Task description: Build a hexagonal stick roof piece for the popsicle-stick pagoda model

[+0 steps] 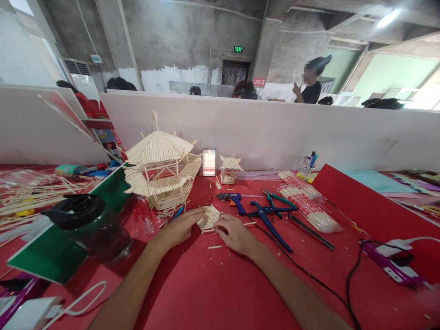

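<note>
A small web-like piece of wooden sticks lies on the red table between my hands. My left hand rests at its left edge, fingers stretched towards it. At its right edge is my right hand, with thumb and fingertips bent together; whatever they hold is too small to make out. Just below the piece lies a short loose stick. Behind it stand a large stick pavilion on the left and a small stick pavilion.
Right of my hands are a blue glue gun, blue cutters, green-handled pliers and bagged sticks. A dark bottle and a green board stand left. Black cables cross the right side; people are beyond the white partition.
</note>
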Demonstrator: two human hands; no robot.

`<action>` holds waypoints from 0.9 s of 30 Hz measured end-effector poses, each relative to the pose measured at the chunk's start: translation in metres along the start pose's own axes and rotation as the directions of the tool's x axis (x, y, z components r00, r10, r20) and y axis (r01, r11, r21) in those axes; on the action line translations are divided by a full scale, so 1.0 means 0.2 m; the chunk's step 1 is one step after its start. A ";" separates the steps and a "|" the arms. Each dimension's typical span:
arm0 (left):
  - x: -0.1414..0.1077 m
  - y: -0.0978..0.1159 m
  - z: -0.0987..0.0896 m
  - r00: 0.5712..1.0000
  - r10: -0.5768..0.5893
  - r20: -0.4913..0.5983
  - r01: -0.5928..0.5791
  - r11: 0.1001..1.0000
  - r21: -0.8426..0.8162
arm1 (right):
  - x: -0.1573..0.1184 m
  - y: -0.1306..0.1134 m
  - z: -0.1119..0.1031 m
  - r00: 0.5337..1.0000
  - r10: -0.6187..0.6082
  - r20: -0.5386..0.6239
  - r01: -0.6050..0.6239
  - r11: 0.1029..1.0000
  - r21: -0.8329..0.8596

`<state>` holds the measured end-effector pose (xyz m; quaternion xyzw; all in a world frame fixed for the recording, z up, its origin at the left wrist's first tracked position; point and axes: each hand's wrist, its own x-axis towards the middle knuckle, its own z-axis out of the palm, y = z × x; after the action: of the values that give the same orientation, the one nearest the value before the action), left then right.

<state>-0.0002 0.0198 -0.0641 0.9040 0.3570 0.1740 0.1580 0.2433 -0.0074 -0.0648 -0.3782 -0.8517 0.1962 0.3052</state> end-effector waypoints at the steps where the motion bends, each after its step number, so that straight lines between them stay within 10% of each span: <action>1: 0.00 0.00 0.00 1.000 0.003 -0.004 -0.003 1.000 -0.007 | 0.00 0.00 0.00 1.000 0.006 0.001 -0.006 1.000 0.003; 27: 0.04 0.14 -0.05 0.991 -0.133 -0.027 0.129 0.987 -0.100 | 0.05 0.00 0.04 0.990 0.133 -0.054 -0.132 0.991 0.028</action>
<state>0.0173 0.0076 -0.0415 0.8667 0.4093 0.1955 0.2073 0.2322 -0.0011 -0.0677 -0.4353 -0.8134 0.2160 0.3196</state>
